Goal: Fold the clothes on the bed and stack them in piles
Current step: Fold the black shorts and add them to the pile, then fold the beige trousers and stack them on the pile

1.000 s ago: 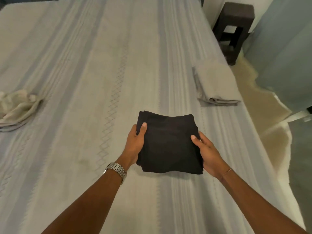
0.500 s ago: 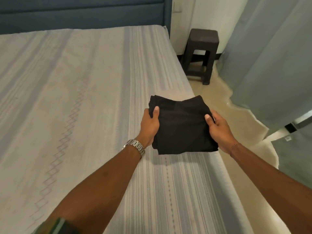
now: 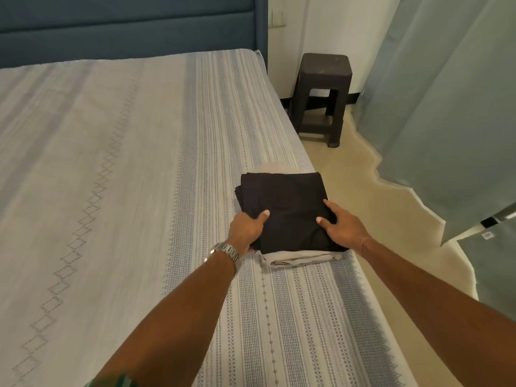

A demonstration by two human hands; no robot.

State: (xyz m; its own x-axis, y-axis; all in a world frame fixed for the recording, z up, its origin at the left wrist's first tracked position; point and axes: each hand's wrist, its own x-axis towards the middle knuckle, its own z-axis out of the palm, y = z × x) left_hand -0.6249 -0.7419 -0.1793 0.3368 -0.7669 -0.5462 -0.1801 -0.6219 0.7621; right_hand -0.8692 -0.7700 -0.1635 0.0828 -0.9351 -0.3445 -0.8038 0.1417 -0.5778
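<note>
A folded black garment (image 3: pixel 284 202) lies on top of a folded beige garment (image 3: pixel 296 256) near the right edge of the bed (image 3: pixel 125 163). Only the beige piece's near edge and a far corner show from under it. My left hand (image 3: pixel 247 229) grips the black garment's near left edge, thumb on top and fingers under it. On the near right part rests my right hand (image 3: pixel 342 229), thumb and fingers spread flat over the cloth and its edge.
A dark plastic stool (image 3: pixel 321 96) stands on the floor beyond the bed's right side. Grey-blue curtains (image 3: pixel 446 113) hang at the right. The blue headboard (image 3: pixel 125 26) is at the far end. A watch is on my left wrist.
Both hands carried the black garment to the right and set it down on the beige folded garment. The view has swung right; the crumpled cloth at the left is out of view.
</note>
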